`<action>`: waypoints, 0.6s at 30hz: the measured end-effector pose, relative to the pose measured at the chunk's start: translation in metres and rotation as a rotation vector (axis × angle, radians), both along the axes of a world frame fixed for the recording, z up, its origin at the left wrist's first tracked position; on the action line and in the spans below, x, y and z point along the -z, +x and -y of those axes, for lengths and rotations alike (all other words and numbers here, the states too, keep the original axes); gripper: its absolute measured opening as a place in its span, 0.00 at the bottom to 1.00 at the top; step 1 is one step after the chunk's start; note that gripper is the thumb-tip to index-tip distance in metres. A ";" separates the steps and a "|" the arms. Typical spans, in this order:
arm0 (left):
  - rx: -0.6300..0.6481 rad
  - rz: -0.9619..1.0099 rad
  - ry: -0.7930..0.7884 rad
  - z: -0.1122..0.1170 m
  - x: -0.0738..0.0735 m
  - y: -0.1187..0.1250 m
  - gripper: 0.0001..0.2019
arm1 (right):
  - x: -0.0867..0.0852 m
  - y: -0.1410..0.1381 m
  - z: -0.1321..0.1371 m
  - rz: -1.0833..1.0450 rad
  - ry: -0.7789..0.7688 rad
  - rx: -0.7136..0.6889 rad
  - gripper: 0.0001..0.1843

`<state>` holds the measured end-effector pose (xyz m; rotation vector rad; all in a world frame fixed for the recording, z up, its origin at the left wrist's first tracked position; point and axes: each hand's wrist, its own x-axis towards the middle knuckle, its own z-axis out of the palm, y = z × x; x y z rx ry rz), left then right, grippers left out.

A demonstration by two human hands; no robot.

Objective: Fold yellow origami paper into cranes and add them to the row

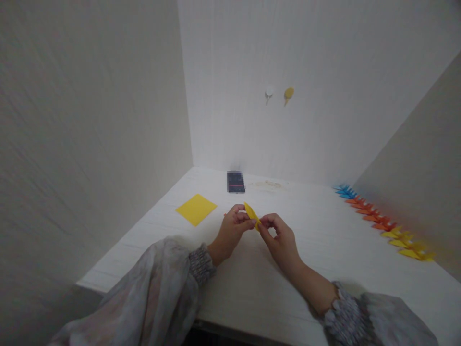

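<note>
Between my two hands is a small piece of folded yellow paper (251, 211), held up over the white table. My left hand (234, 227) pinches it from the left, its thumb on the near face. On the other side, the thumb and fingertips of my right hand (280, 235) grip its lower right end. A flat square of yellow paper (196, 209) lies to the left of my left hand. A tiny orange bit shows beside my left hand, too small to name.
A dark, pixelated flat object (236, 182) lies near the back wall. Along the right edge of the table (309, 202) runs a row of folded paper figures, blue (345, 191), orange (370, 212) and yellow (408, 244). Two hooks (288, 93) are on the back wall.
</note>
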<state>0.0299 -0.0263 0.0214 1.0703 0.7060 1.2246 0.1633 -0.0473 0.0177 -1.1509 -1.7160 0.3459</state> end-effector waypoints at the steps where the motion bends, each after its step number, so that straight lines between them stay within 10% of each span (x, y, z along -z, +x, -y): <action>1: -0.005 0.000 -0.007 0.000 0.001 0.000 0.20 | 0.000 0.000 0.000 -0.003 -0.004 0.003 0.03; 18: -0.091 -0.070 -0.052 0.002 0.001 0.000 0.11 | 0.003 0.000 0.005 -0.017 0.004 0.016 0.03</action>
